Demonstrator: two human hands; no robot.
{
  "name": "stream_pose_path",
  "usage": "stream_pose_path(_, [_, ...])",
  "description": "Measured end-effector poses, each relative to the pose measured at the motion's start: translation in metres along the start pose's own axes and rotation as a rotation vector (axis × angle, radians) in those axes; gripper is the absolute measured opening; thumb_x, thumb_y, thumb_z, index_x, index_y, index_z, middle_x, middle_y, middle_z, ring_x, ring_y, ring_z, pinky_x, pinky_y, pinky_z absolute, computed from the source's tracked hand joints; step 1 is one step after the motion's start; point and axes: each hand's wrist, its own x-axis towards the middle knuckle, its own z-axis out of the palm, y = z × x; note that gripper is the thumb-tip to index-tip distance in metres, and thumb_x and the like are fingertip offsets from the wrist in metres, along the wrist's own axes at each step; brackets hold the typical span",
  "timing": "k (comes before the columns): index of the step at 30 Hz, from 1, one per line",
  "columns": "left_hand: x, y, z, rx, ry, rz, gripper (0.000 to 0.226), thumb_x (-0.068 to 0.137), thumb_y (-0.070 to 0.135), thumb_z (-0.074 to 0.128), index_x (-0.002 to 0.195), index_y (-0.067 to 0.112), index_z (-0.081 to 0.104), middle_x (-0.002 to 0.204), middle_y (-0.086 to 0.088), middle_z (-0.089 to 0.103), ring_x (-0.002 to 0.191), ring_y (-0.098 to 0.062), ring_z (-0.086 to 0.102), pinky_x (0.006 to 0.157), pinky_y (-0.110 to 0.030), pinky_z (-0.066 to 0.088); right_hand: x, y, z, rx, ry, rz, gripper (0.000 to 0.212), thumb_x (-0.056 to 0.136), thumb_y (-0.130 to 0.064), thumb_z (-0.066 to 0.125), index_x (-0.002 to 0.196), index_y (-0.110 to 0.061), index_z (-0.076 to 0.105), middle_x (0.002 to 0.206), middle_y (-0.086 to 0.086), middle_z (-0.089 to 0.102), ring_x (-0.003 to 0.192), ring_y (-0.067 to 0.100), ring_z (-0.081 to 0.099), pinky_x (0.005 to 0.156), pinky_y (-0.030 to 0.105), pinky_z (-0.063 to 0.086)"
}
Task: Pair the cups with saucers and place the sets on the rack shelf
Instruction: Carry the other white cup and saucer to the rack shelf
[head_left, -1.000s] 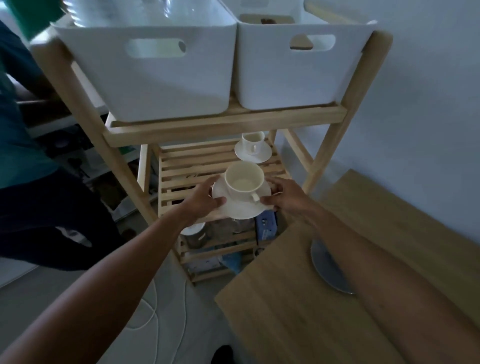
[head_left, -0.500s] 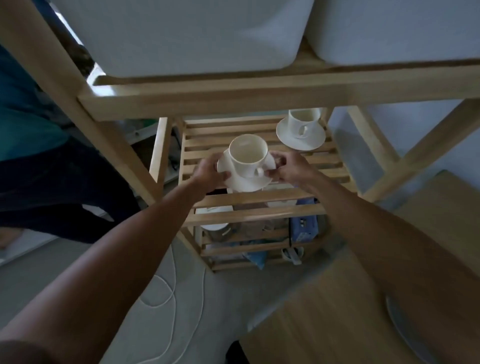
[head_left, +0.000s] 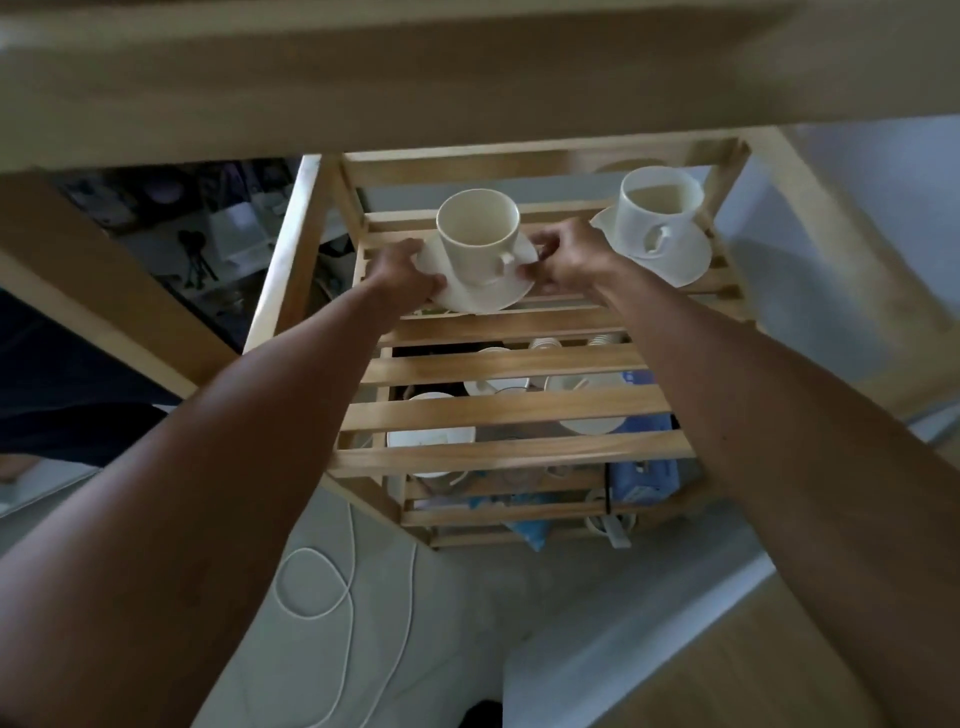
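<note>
A cream cup (head_left: 477, 234) stands on a white saucer (head_left: 480, 297) over the slatted middle shelf (head_left: 498, 405) of the wooden rack. My left hand (head_left: 400, 275) grips the saucer's left rim and my right hand (head_left: 563, 257) grips its right rim, beside the cup's handle. I cannot tell whether the saucer touches the slats. A second cup (head_left: 657, 210) rests on its own saucer (head_left: 675, 260) at the shelf's back right, close to my right hand.
The upper shelf's wooden beam (head_left: 467, 78) hangs low across the top of the view. Bowls and dishes (head_left: 431, 436) and a blue box (head_left: 644, 478) lie on the lower shelves. A white cable (head_left: 322, 582) loops on the floor. A wooden table corner (head_left: 753, 675) is at the lower right.
Both hands have carried the cup and saucer further in over the middle shelf, toward the back. My head has come lower and closer, so the white bins above have left the view.
</note>
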Motion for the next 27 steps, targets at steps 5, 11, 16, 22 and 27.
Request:
stream_pose_path(5, [0.014, 0.007, -0.004, 0.009, -0.034, -0.027, 0.059, 0.083, 0.006, 0.071, 0.137, 0.018, 0.049, 0.132, -0.012, 0.054, 0.108, -0.029, 0.063, 0.072, -0.033, 0.061, 0.016, -0.005, 0.001, -0.098, 0.039, -0.014, 0.05, 0.074, -0.008, 0.084, 0.121, -0.014, 0.068, 0.113, 0.005, 0.07, 0.092, 0.019, 0.07, 0.077, 0.033, 0.061])
stream_pose_path(11, [0.022, 0.005, -0.008, 0.091, -0.025, -0.031, 0.058, 0.08, 0.015, 0.075, 0.133, 0.021, 0.052, 0.128, -0.012, 0.057, 0.107, -0.03, 0.064, 0.085, -0.043, 0.058, 0.022, -0.006, 0.006, -0.118, 0.063, -0.007, 0.052, 0.073, -0.01, 0.084, 0.122, -0.012, 0.066, 0.115, 0.008, 0.069, 0.093, 0.02, 0.069, 0.075, 0.031, 0.06])
stream_pose_path(16, [0.013, 0.004, -0.009, 0.2, 0.048, 0.027, 0.057, 0.08, 0.023, 0.075, 0.132, 0.018, 0.053, 0.128, -0.011, 0.059, 0.111, -0.028, 0.06, 0.096, -0.04, 0.052, 0.014, -0.006, 0.007, -0.139, 0.058, -0.004, 0.048, 0.079, -0.017, 0.08, 0.125, -0.016, 0.063, 0.113, 0.004, 0.069, 0.086, 0.019, 0.07, 0.079, 0.036, 0.061])
stream_pose_path(22, [-0.019, 0.004, -0.014, 0.189, 0.093, 0.046, 0.061, 0.085, 0.025, 0.07, 0.139, 0.018, 0.042, 0.134, -0.012, 0.05, 0.119, -0.029, 0.052, 0.101, -0.044, 0.046, -0.027, -0.01, 0.0, -0.304, -0.004, -0.064, 0.07, 0.08, -0.031, 0.079, 0.141, -0.024, 0.047, 0.125, 0.001, 0.063, 0.111, 0.022, 0.061, 0.097, 0.037, 0.049])
stream_pose_path(27, [-0.064, 0.01, -0.025, 0.218, 0.075, 0.086, 0.058, 0.085, 0.03, 0.068, 0.136, 0.022, 0.043, 0.133, -0.013, 0.049, 0.117, -0.027, 0.052, 0.101, -0.047, 0.047, -0.08, -0.015, -0.011, -0.401, -0.019, -0.076, 0.09, 0.082, -0.035, 0.077, 0.153, -0.018, 0.025, 0.152, 0.012, 0.039, 0.137, 0.029, 0.039, 0.112, 0.04, 0.035])
